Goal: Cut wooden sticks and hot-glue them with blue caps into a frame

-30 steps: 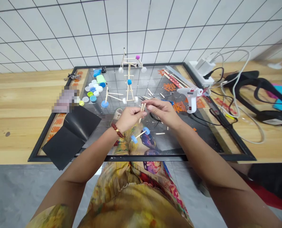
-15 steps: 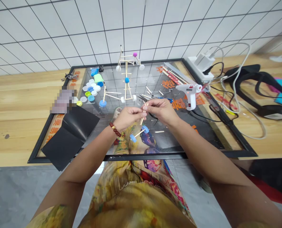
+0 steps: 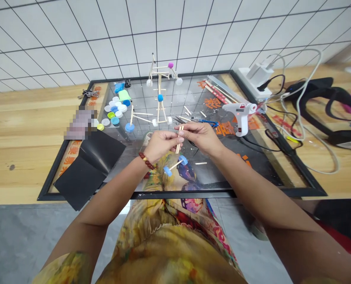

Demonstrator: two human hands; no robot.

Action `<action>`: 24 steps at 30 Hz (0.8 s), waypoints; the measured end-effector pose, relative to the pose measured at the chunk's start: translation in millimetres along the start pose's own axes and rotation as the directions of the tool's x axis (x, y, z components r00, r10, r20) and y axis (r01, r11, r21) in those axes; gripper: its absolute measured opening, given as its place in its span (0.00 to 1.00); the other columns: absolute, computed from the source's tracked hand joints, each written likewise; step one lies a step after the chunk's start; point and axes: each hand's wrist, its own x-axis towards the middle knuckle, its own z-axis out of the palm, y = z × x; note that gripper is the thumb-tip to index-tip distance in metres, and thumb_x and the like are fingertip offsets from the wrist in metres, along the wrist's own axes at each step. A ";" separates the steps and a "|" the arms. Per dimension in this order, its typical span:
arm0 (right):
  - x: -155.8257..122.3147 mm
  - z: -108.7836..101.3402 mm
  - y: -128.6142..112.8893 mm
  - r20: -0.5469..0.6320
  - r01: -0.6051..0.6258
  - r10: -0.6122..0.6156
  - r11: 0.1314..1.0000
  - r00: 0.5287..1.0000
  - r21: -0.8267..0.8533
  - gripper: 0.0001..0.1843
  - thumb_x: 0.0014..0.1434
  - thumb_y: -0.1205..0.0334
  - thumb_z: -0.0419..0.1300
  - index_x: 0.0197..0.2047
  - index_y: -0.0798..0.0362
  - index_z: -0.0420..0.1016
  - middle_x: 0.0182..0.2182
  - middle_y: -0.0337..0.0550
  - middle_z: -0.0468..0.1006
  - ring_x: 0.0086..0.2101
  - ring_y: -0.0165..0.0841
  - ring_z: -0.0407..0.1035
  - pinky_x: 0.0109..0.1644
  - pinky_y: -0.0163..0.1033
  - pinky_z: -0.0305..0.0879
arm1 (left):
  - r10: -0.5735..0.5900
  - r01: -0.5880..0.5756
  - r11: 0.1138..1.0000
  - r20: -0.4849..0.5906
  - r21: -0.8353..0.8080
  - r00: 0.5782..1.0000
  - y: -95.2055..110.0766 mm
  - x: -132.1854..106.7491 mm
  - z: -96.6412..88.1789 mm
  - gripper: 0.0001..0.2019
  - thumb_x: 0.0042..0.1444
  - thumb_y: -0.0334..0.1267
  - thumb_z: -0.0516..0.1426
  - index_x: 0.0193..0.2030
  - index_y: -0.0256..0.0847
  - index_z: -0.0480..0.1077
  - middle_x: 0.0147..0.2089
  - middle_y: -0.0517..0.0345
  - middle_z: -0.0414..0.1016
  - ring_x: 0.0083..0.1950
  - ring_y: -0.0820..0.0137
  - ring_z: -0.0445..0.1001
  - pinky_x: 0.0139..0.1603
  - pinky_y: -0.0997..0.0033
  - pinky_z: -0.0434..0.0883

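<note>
Pinched between the fingers of both hands are short wooden sticks (image 3: pixel 178 148), held side by side and nearly upright. My left hand (image 3: pixel 161 145) grips them from the left, and my right hand (image 3: pixel 201 136) from the right. Just below lies a pair of blue bottle caps joined by a stick (image 3: pixel 175 165), like wheels on an axle. One loose stick (image 3: pixel 201 163) rests to its right. Partly hidden behind my right hand are scissors (image 3: pixel 183 121). Beyond my hands stands a stick frame (image 3: pixel 160 108) with white caps and a blue ball.
A white glue gun (image 3: pixel 239 114) stands at the right, near a power strip (image 3: pixel 254 83) with tangled cables. Several bottle caps (image 3: pixel 115 121) lie at the left, behind black sheets (image 3: pixel 89 169). A black frame edge (image 3: pixel 181 195) borders the glass board.
The sticks have turned slightly more upright, and their ends now show between my fingers. Both hands keep their grip. The whole view has shifted slightly.
</note>
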 end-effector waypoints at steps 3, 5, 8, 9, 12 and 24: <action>0.2 0.2 0.1 -0.007 -0.001 0.001 1.000 1.000 0.016 0.19 0.44 0.45 0.71 0.33 0.50 0.83 0.32 0.42 0.82 0.38 0.36 0.74 0.48 0.46 0.70 | 0.001 -0.001 1.000 -0.024 -0.002 1.000 -0.4 0.1 1.1 0.12 0.42 0.42 0.70 0.26 0.35 0.77 0.25 0.57 0.77 0.24 0.77 0.70 0.26 0.77 0.69; 0.5 0.2 0.6 -0.003 -0.002 0.002 1.000 1.000 0.012 0.19 0.44 0.44 0.71 0.32 0.49 0.84 0.32 0.42 0.82 0.38 0.37 0.74 0.48 0.46 0.70 | -0.005 0.005 1.000 -0.026 -0.003 1.000 0.8 -0.5 1.8 0.12 0.42 0.42 0.70 0.25 0.35 0.77 0.24 0.57 0.77 0.24 0.77 0.70 0.26 0.77 0.70; 0.8 0.0 1.6 0.018 0.000 0.000 1.000 1.000 -0.004 0.19 0.44 0.43 0.71 0.33 0.49 0.84 0.33 0.42 0.82 0.39 0.37 0.74 0.48 0.47 0.71 | -0.018 0.018 1.000 -0.015 -0.010 1.000 2.4 -1.1 1.7 0.12 0.41 0.41 0.70 0.25 0.35 0.77 0.23 0.58 0.76 0.23 0.77 0.69 0.26 0.76 0.70; 0.9 -0.1 1.9 0.024 0.003 -0.002 1.000 1.000 -0.008 0.19 0.44 0.43 0.71 0.33 0.49 0.84 0.33 0.42 0.82 0.39 0.37 0.74 0.49 0.47 0.71 | -0.016 0.016 1.000 -0.012 -0.007 1.000 2.4 -1.0 1.4 0.11 0.41 0.41 0.70 0.25 0.35 0.77 0.23 0.58 0.76 0.22 0.77 0.69 0.26 0.76 0.69; 1.2 -0.6 2.6 0.031 0.009 -0.009 1.000 0.999 -0.009 0.19 0.44 0.44 0.71 0.33 0.50 0.84 0.35 0.43 0.82 0.39 0.37 0.74 0.48 0.46 0.71 | 0.012 -0.012 1.000 -0.008 0.025 1.000 1.0 -0.1 -0.4 0.10 0.42 0.40 0.70 0.25 0.35 0.77 0.23 0.59 0.75 0.22 0.78 0.68 0.25 0.76 0.68; -0.4 0.3 0.5 -0.129 -0.034 0.038 0.999 0.991 0.035 0.17 0.46 0.45 0.70 0.28 0.51 0.78 0.29 0.40 0.79 0.31 0.32 0.70 0.38 0.40 0.69 | 0.303 -0.256 0.895 -0.079 0.365 0.950 -6.2 0.0 -4.1 0.06 0.52 0.38 0.63 0.27 0.40 0.77 0.22 0.62 0.70 0.28 0.73 0.65 0.34 0.74 0.62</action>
